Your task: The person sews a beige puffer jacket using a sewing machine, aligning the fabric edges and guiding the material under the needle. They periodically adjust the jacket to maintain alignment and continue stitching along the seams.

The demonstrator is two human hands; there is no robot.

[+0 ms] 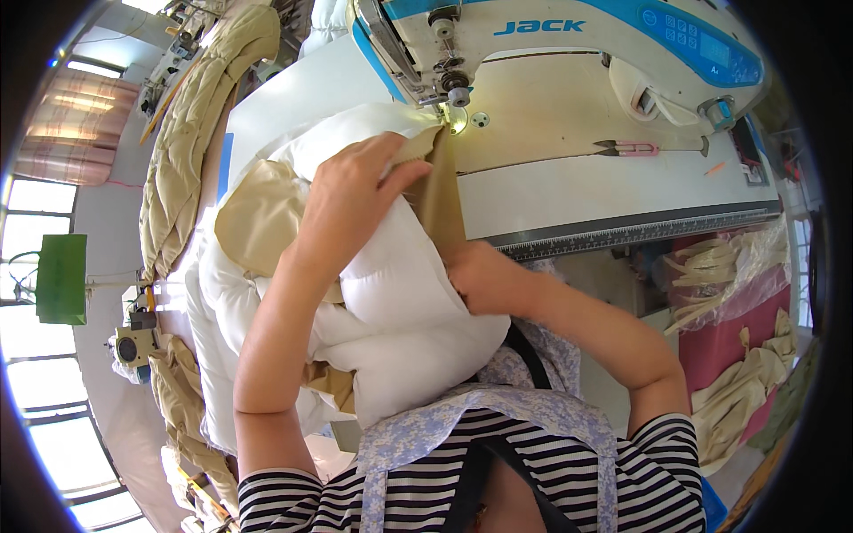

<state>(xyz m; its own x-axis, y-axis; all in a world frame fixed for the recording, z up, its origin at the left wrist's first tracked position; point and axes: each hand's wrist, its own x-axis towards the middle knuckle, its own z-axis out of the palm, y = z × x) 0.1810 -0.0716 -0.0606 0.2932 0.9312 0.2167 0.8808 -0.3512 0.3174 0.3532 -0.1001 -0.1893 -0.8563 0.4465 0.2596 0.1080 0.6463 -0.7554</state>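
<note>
— Closest to the lens, what do you see?

— Striped sleeves and a flowered apron bib (498, 417), then both bare forearms reaching up from the lower edge to a bulky white padded garment (400, 311) bunched in front of the person and spilling over the near edge of the bench (569, 191).

— Where are the hands?

— Left hand (351, 191) lies on top of the white padding, fingers closed over a tan fabric strip (440, 195) and pinching its upper end just below the needle of the sewing machine (569, 40). Right hand (484, 280) is lower, at the bench edge, its grip shut on the bottom of the same strip and pressed against the padding.

— And the strip itself?

— It runs nearly upright between the two hands, from the needle area down over the bench edge, lying against the white garment.

— Anything else on the bench?

— Pink-handled thread snips (631, 148) lie to the right of the needle, well apart from both hands. A tan quilted piece (191, 133) stretches along the left, beyond the white bundle. To the right, below the bench, tan strips (711, 266) sit in clear plastic.
</note>
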